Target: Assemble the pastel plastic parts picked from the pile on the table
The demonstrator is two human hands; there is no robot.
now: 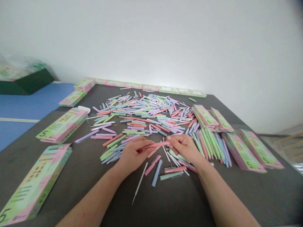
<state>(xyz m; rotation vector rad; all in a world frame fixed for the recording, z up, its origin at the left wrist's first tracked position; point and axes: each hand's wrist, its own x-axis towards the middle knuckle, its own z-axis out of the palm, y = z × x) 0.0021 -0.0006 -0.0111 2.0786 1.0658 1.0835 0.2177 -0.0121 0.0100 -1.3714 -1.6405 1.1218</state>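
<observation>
Near the middle of the table, a pink pen (159, 144) is stretched level between my two hands. My left hand (135, 152) pinches its left end between thumb and fingers. At the other end, the fingertips of my right hand (184, 147) are closed on it. Just below the hands lie loose pen parts: a blue barrel (157, 173), a pink one (152, 165), a green one with a clear cap (171, 175), and a thin white refill (139, 183). Beside my right hand, a row of green, pink, blue and purple pens (211, 143) lies side by side.
A wide heap of pastel pen parts (142, 110) spreads behind my hands. Printed boxes (62, 124) line the left side, more boxes (246, 151) lie at right, and a row (151, 87) runs along the back edge by the wall. A dark green bin (30, 82) stands far left.
</observation>
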